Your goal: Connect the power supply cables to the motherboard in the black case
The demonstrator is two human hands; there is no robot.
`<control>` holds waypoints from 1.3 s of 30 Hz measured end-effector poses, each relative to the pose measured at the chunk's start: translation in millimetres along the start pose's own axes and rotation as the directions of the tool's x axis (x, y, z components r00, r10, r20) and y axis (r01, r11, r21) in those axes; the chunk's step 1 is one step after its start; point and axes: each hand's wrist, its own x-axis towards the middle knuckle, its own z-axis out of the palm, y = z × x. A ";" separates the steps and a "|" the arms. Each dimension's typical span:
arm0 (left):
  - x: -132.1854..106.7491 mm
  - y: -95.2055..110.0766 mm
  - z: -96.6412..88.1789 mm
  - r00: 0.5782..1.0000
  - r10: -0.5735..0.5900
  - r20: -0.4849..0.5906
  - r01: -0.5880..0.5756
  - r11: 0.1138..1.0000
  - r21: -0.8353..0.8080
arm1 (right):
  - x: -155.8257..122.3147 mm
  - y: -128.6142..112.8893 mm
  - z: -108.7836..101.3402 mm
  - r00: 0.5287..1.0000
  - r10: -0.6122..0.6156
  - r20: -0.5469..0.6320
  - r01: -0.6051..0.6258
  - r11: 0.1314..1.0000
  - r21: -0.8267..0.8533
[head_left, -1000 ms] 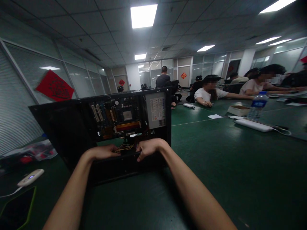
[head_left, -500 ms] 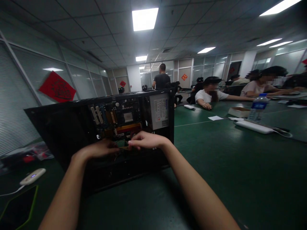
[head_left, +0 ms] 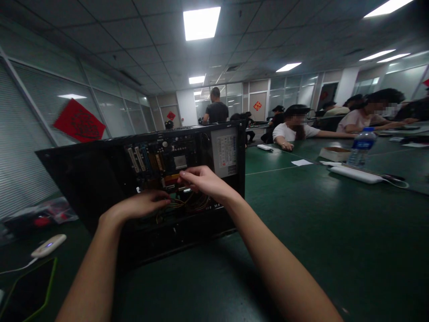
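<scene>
An open black computer case (head_left: 83, 179) lies on its side on the green table (head_left: 318, 232), its motherboard (head_left: 161, 161) and power supply (head_left: 225, 154) facing me. My right hand (head_left: 201, 181) reaches inside with fingers pinched by the lower edge of the board, above a bundle of orange and yellow wires (head_left: 182, 203). What the fingertips pinch is too small to make out. My left hand (head_left: 139, 205) lies lower left in the case, fingers together and extended toward the same wires, touching them.
A white device (head_left: 48, 246) with a cable and a dark green-edged pad (head_left: 27, 290) lie at the left. A water bottle (head_left: 360, 146), a white power strip (head_left: 355, 174) and a box (head_left: 333, 154) stand at the right. Other people sit at the far tables; one stands behind.
Both hands have risen from the case's lower rim into the case. My right hand moved up toward the motherboard; the wire bundle is now drawn out below it.
</scene>
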 end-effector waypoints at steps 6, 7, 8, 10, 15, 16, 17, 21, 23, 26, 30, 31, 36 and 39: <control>17.9 -3.9 10.2 0.995 0.104 0.003 -0.104 0.995 -0.009 | -7.7 -7.4 -1.4 0.999 0.034 0.013 -0.029 0.967 -0.254; 19.1 -4.2 10.7 0.995 0.101 -0.003 -0.101 0.995 -0.008 | -8.8 -9.1 -1.8 0.999 0.048 0.006 -0.044 0.958 -0.282; 19.6 -4.4 10.7 0.996 0.084 -0.008 -0.084 0.996 -0.003 | -9.9 -10.9 -2.4 0.999 0.053 -0.001 -0.051 0.954 -0.296; 18.8 -4.6 9.6 1.000 0.027 -0.009 -0.027 0.999 0.018 | -11.5 -13.8 -3.6 0.999 0.042 -0.011 -0.043 0.962 -0.271; 13.6 -9.7 6.1 0.991 -0.054 0.122 0.044 0.996 0.079 | -12.4 -18.2 -3.9 0.998 0.044 -0.050 -0.041 0.997 0.063; 12.8 -10.9 5.7 0.987 -0.060 0.147 0.048 0.995 0.084 | -12.1 -19.0 -3.4 0.997 0.056 -0.046 -0.048 0.986 0.159; 12.1 -11.6 5.3 0.985 -0.066 0.162 0.052 0.995 0.088 | -11.9 -20.1 -2.7 0.997 0.072 -0.034 -0.061 0.965 0.257; 8.7 -7.4 3.6 0.984 -0.056 0.168 0.041 0.995 0.095 | -12.6 -29.9 -0.8 0.979 0.204 0.002 -0.157 0.749 0.644; 5.3 -1.4 2.0 0.981 -0.036 0.191 0.021 0.997 0.081 | -14.6 -37.4 -0.1 0.967 0.253 0.030 -0.174 0.570 0.803; -2.2 8.0 -1.2 0.976 0.020 0.217 -0.025 1.000 0.018 | -18.5 -46.8 2.4 0.961 0.268 0.063 -0.167 0.386 0.907; -12.1 16.0 -6.2 0.991 0.062 0.115 -0.054 0.996 -0.068 | -19.6 -47.6 7.6 0.954 0.294 0.058 -0.173 0.379 0.909; -14.3 18.1 -7.6 0.995 0.058 0.077 -0.052 0.995 -0.085 | -18.6 -45.7 8.5 0.951 0.303 0.060 -0.184 0.400 0.898; -29.1 40.0 -16.5 0.957 0.224 -0.182 -0.264 0.934 -0.242 | -10.2 -32.6 9.3 0.943 0.323 0.078 -0.243 0.509 0.826; -39.2 60.7 -19.7 0.852 0.343 -0.395 -0.495 0.772 -0.398 | -5.6 -24.7 12.3 0.947 0.313 0.066 -0.244 0.574 0.782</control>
